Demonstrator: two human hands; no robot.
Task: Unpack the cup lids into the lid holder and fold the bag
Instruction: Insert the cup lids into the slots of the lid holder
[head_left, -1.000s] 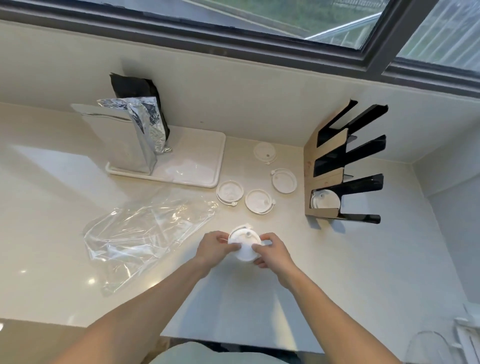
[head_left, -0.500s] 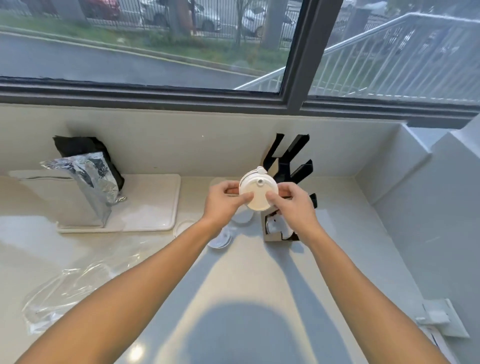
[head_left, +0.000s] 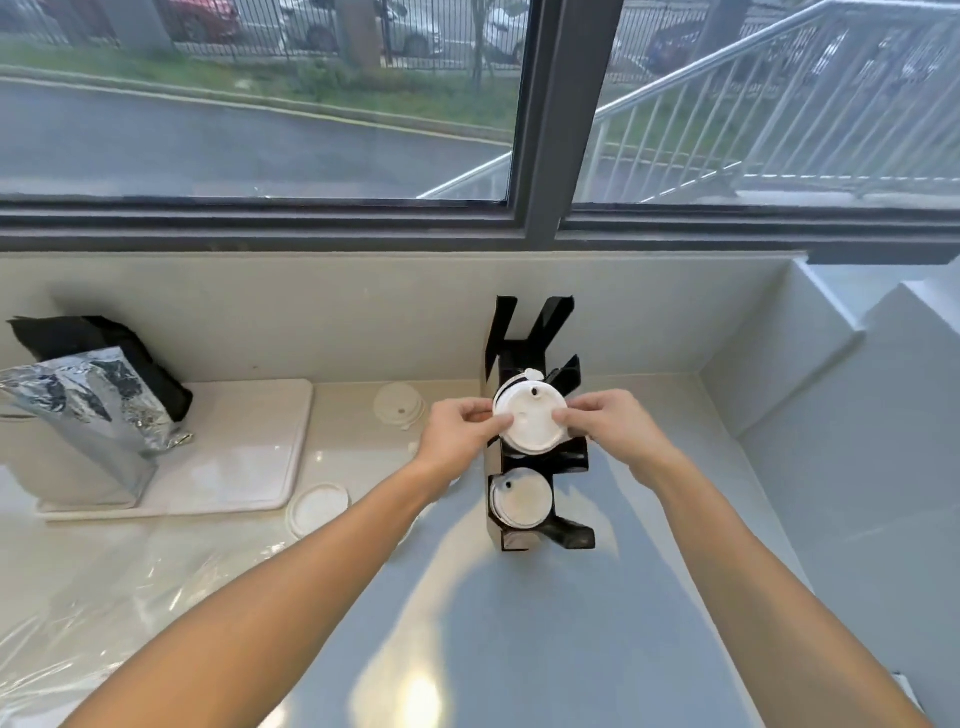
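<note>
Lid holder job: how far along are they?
Partly done. The lid holder's lowest slot already has white lids. The left hand and right hand grip a lid stack at the slot above. Loose lids remain on the counter, and the clear bag lies unfolded.

Both arms reach forward; left hand (head_left: 451, 435) and right hand (head_left: 609, 425) pinch inward.

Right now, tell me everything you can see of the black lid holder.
The lid holder is black, plastic-looking, standing on the pale counter by the back wall, with angled prongs forming stacked slots. Its lowest slot holds white lids. The left hand and right hand hold a lid stack at the middle slot.
</note>
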